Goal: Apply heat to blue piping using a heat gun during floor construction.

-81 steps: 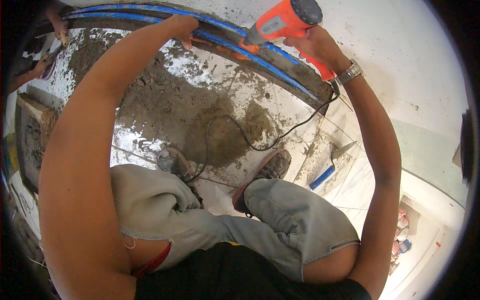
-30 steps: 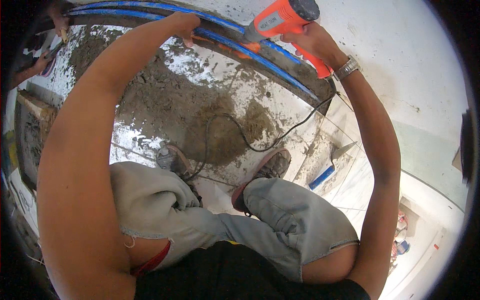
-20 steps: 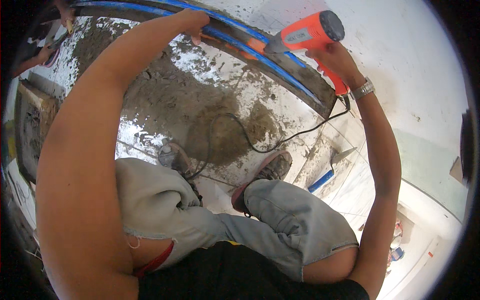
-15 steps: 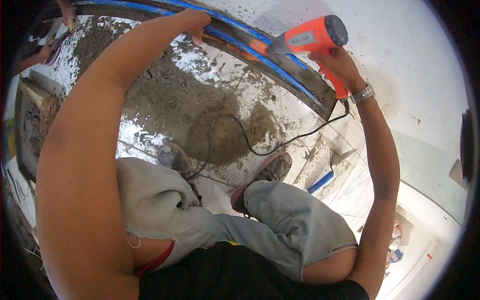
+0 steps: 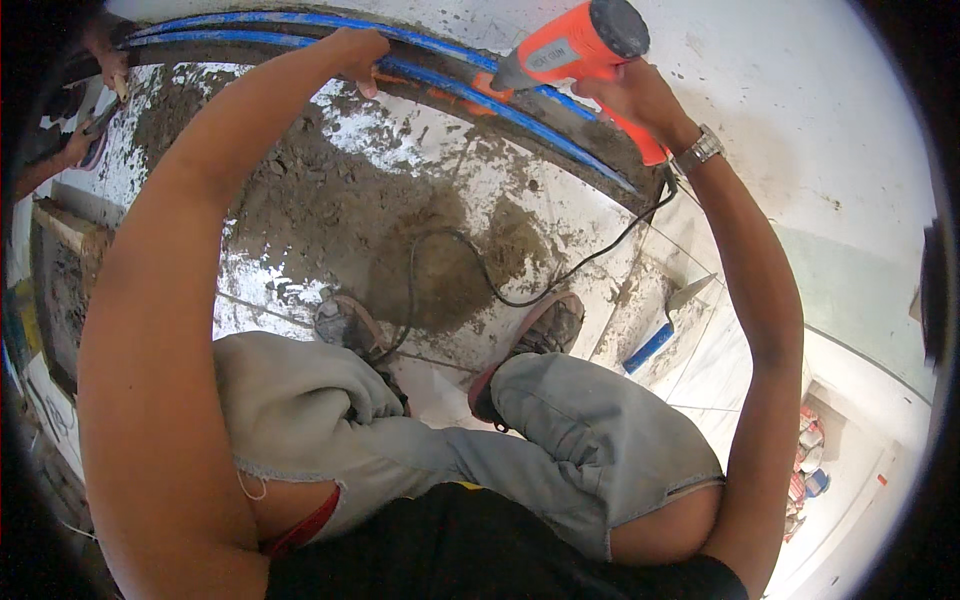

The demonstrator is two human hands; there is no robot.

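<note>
Now holds up an orange plastic hot-air gun [image 5: 578, 45] in the right hand [image 5: 637, 95], near the top of the view, by the white wall [image 5: 790, 130]. Has the right fingers wrapped around its orange handle [image 5: 637, 138]. Points its grey nose [image 5: 512, 75] left and a bit down, at a small orange patch [image 5: 490, 84] beside two long, thin blue pipes [image 5: 568, 143]. Can't tell touching from just near.

Reaches the left hand [image 5: 358, 58] to the same pipes, well left of the nose. Has those fingers curled partway in, over the lower pipe. Can't tell about a firm grip, with the back of the hand in the way.

Wears a silver metal watch [image 5: 700, 148] on the right wrist. Trails a thin black cord [image 5: 492, 275] from the handle, in a wavy line over wet grey-brown mud [image 5: 330, 200], down to the left one of two muddy shoes [image 5: 345, 325]. Has a small trowel with a blue handle [image 5: 650, 347] on the floor, right of the shoes. At far left, near the mud, another person's hands [image 5: 112, 68].
</note>
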